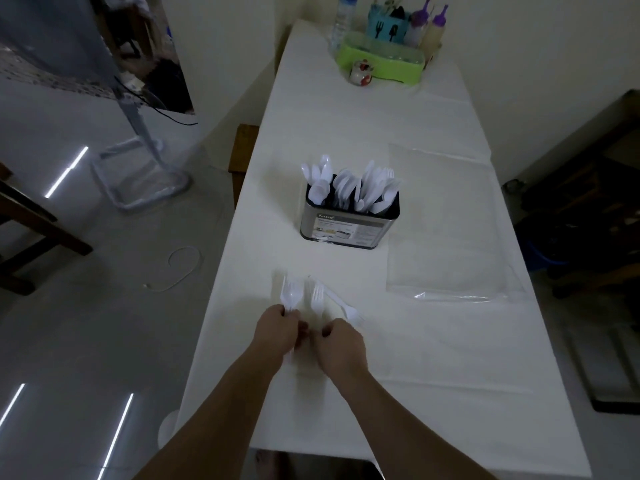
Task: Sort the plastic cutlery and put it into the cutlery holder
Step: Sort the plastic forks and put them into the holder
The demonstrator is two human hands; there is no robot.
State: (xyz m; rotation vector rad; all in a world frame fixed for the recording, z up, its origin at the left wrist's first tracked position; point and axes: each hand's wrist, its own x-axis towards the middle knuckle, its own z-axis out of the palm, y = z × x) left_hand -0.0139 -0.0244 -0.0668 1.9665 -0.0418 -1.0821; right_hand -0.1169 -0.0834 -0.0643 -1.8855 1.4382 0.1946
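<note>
A metal cutlery holder (349, 225) stands in the middle of the white table (433, 358), full of white plastic spoons, knives and forks. In front of it my left hand (278, 329) grips a few white plastic forks (290, 295) by their handles, tines pointing away. My right hand (341, 342) is beside it, fingers curled round the handle of another white fork (317, 297). One more white fork (346, 306) lies loose on the cloth just right of my right hand.
An empty clear plastic bag (446, 223) lies flat right of the holder. At the far end stand a green tray (381, 58), a small jar (360, 72), a water bottle (341, 22) and squeeze bottles (433, 29). The table's left edge drops to the floor; a wooden chair (242, 157) stands there.
</note>
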